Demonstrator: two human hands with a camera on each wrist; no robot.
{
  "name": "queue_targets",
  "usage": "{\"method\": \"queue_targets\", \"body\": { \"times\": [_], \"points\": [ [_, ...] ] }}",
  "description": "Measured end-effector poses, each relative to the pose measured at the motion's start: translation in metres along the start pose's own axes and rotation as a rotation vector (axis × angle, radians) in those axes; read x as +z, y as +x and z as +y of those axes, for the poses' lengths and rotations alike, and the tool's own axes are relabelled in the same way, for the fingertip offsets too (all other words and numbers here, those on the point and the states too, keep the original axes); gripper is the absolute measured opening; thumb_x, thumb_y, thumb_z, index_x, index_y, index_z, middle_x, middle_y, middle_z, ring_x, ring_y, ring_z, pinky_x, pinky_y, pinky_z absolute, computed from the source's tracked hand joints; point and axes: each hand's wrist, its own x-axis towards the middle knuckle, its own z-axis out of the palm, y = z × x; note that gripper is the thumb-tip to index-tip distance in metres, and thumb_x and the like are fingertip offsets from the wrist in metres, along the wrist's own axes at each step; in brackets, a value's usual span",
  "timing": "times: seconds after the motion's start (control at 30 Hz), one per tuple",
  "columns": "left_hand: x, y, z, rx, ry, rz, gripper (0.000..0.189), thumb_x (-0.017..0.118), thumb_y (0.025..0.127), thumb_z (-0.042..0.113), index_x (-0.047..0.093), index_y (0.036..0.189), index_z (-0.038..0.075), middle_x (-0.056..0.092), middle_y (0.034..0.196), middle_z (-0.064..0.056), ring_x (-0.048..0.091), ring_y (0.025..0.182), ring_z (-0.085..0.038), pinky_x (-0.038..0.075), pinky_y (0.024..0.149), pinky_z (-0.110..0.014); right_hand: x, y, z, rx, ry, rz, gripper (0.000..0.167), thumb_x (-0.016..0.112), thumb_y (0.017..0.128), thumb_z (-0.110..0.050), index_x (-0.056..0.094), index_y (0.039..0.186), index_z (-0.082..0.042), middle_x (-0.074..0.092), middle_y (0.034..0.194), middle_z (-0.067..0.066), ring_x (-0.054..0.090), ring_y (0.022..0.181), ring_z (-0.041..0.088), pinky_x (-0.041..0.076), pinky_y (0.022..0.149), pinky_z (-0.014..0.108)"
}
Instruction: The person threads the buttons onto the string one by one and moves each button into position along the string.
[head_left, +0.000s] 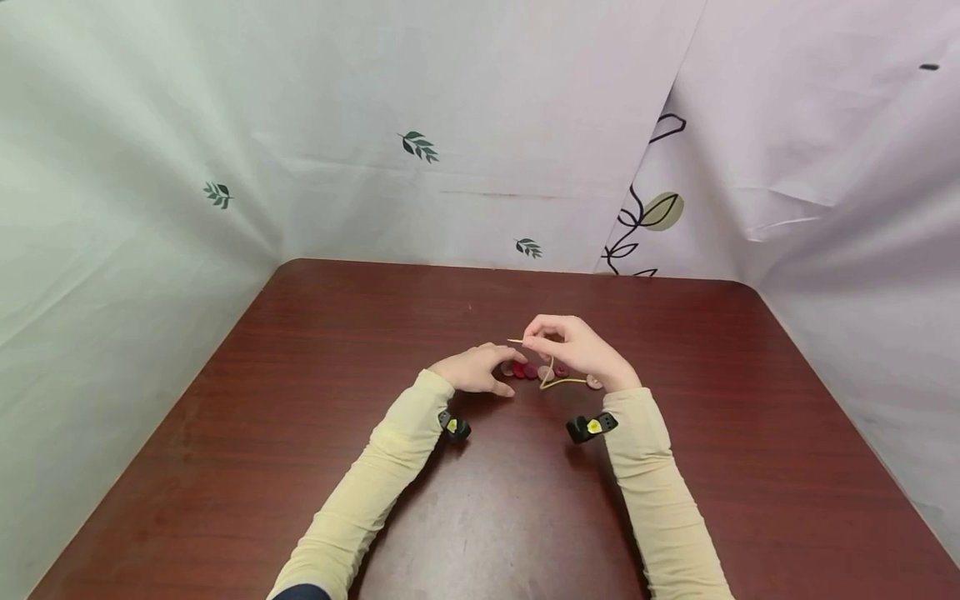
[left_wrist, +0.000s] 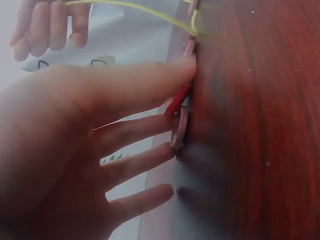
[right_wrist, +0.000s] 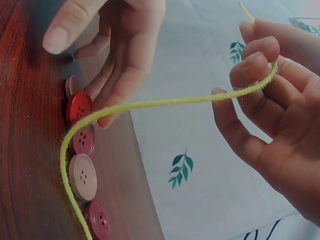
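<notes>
My right hand (head_left: 581, 346) pinches a yellow cord (right_wrist: 165, 102) near one end, and a short tip sticks out past the fingertips. From there the cord hangs to the table and runs to a beige button (head_left: 594, 382) under the right wrist. My left hand (head_left: 472, 369) is spread low at the left end of a row of buttons, its thumb apart from the fingers. Nearest to it are a small pale button (right_wrist: 73, 86) and a red button (right_wrist: 80, 106); whether the fingers touch them I cannot tell. Along the row follow a mauve button (right_wrist: 84, 140), a larger pale pink button (right_wrist: 83, 177) and a dark pink button (right_wrist: 98, 220).
The buttons lie on a dark reddish-brown wooden table (head_left: 360, 325). White cloth (head_left: 337, 108) with leaf prints hangs behind the table and along both sides. A small black camera is strapped at each wrist, over pale yellow sleeves (head_left: 405, 425).
</notes>
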Motion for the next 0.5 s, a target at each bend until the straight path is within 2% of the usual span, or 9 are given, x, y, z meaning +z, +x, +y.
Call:
{"method": "queue_targets", "body": {
  "times": [0.23,0.4,0.5],
  "points": [
    [0.0044,0.0025,-0.0021,0.029,0.062,0.074,0.044,0.073,0.084,0.010,0.060,0.126,0.011,0.063,0.117,-0.004,0.053,0.105,-0.021,0.044,0.096,-0.036,-0.0003,0.0005,-0.0001,0.012,-0.019,-0.012,0.011,0.064,0.093,-0.017,0.064,0.094,-0.006,0.060,0.072,0.000,0.056,0.056,0.020,0.048,0.056,0.029],
    [0.0069,0.0057,-0.0045,0.063,0.059,0.106,0.039,0.072,0.082,0.003,0.063,0.120,0.008,0.065,0.109,-0.005,0.058,0.097,-0.019,0.047,0.092,-0.033,-0.0014,0.0002,0.0013,0.012,-0.029,-0.014,0.010,0.064,0.093,-0.017,0.064,0.094,-0.006,0.060,0.072,0.001,0.058,0.059,0.027,0.051,0.059,0.034],
    [0.0083,0.0073,-0.0056,0.073,0.062,0.118,0.035,0.071,0.083,0.002,0.064,0.117,0.007,0.066,0.106,-0.006,0.061,0.094,-0.017,0.048,0.091,-0.031,-0.0019,-0.0006,-0.0001,0.013,-0.030,-0.015,0.009,0.064,0.093,-0.017,0.065,0.093,-0.008,0.062,0.073,0.000,0.059,0.058,0.023,0.053,0.060,0.035]
  ]
}}
